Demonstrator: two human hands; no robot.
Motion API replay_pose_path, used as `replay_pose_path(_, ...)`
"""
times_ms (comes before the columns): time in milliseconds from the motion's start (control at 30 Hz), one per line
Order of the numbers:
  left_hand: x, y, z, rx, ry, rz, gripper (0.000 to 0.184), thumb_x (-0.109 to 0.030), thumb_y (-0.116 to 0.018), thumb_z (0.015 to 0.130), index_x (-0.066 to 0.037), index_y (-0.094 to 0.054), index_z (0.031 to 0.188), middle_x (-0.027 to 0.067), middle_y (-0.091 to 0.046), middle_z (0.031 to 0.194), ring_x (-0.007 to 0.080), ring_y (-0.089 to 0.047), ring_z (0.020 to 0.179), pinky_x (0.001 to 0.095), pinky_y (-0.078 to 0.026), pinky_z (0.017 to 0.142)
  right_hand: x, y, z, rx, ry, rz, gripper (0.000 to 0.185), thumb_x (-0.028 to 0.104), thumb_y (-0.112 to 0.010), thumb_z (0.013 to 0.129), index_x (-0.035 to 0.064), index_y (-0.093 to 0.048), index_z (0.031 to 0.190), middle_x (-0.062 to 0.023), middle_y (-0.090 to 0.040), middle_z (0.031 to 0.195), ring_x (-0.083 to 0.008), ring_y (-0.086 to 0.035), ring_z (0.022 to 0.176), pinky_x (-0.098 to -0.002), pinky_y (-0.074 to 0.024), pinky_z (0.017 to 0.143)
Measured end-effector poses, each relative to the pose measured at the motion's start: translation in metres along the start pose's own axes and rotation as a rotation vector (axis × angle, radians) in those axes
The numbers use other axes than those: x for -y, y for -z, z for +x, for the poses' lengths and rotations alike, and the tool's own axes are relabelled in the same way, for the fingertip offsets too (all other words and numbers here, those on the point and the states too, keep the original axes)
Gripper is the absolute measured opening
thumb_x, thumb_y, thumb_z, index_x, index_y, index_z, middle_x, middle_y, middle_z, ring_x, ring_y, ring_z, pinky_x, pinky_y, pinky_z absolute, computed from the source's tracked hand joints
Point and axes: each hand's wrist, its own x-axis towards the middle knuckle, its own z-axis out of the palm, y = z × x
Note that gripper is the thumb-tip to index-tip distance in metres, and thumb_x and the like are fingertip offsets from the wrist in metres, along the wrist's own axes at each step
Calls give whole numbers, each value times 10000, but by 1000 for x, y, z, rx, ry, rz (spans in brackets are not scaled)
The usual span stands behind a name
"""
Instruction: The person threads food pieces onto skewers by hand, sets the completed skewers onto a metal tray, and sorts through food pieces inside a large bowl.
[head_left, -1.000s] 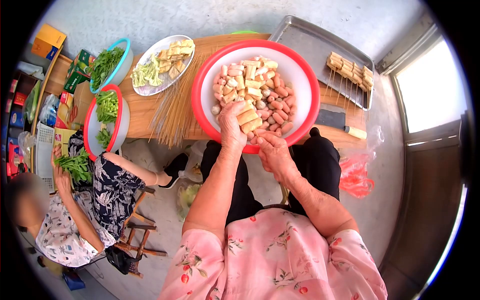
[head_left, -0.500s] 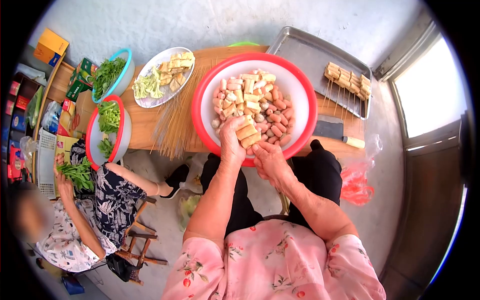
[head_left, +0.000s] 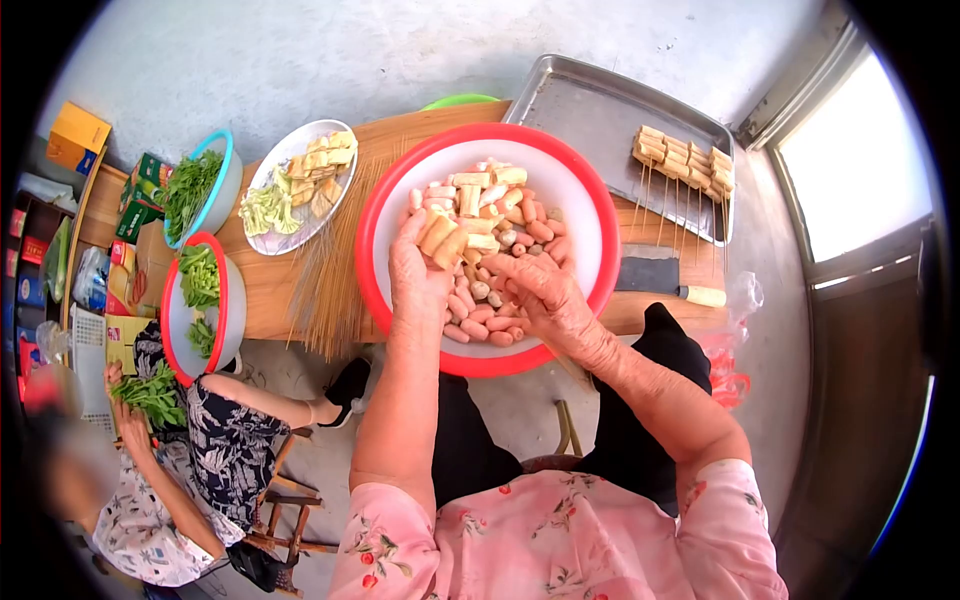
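On my remote feed I judge this gathering: left hand (head_left: 410, 268) grasping tan cylindrical rolls (head_left: 440, 240) at nine o'clock over the red-rimmed white plastic basin (head_left: 478, 132), right hand (head_left: 548, 298) at four o'clock, grip unreadable, likely needing careful finger placement next.

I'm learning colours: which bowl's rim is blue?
The back-left bowl, holding leafy greens; the big middle bowl and front-left bowl have red rims.

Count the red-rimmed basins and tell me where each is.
2. The large basin is beneath the left hand and right hand; the smaller basin is toward the left of the table, holding leafy greens. None other shows, though one could be hidden.
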Motion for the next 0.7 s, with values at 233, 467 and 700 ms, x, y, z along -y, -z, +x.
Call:
replay_pose_path(233, 16, -13, 7, 178, -77, 259, 298, -246, -510, 931, -61, -530, 1164, 97, -618, 1021, 226, -627, 871, 365, -535, 716, -11, 16, 26, -81, 14, -84, 203, 97, -628, 819, 37, -617, 1013, -93, -623, 911, -232, -612, 777, -321, -464, 640)
replay_pose_path(467, 12, -1, 1, 272, -847, 1755, 154, -53, -702, 689, -89, -662, 833, 37, -608, 980, 213, -566, 927, 367, -429, 882, -12, 42, 42, -481, -220, 328, 278, 228, -569, 919, -41, -632, 948, -59, -634, 834, -118, -607, 758, -243, -478, 744)
replay_pose_path(700, 27, 6, 11, 488, -1144, 2209, 139, -129, -637, 736, -186, -691, 852, 46, -489, 1248, 264, -448, 1154, 415, -334, 979, -7, 39, 39, -474, -273, 332, 280, 228, -558, 926, -42, -628, 944, -63, -635, 831, -119, -601, 750, -244, -479, 735)
